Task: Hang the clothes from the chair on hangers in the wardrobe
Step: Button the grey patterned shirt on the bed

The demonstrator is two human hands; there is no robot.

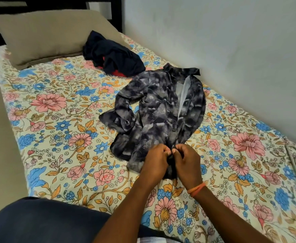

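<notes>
While on the bed (pixel 56 106), hands (pixel 171 160) (both) pinching shirt (pixel 161 109).

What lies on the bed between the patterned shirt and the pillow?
In the head view, a crumpled dark navy garment with some red cloth under it lies between the patterned shirt and the pillow.

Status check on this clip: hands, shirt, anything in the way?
Left hand and right hand pinch patterned shirt at lower front. Shirt flat on bed. Dark clothes pile beyond. No obstruction.
</notes>
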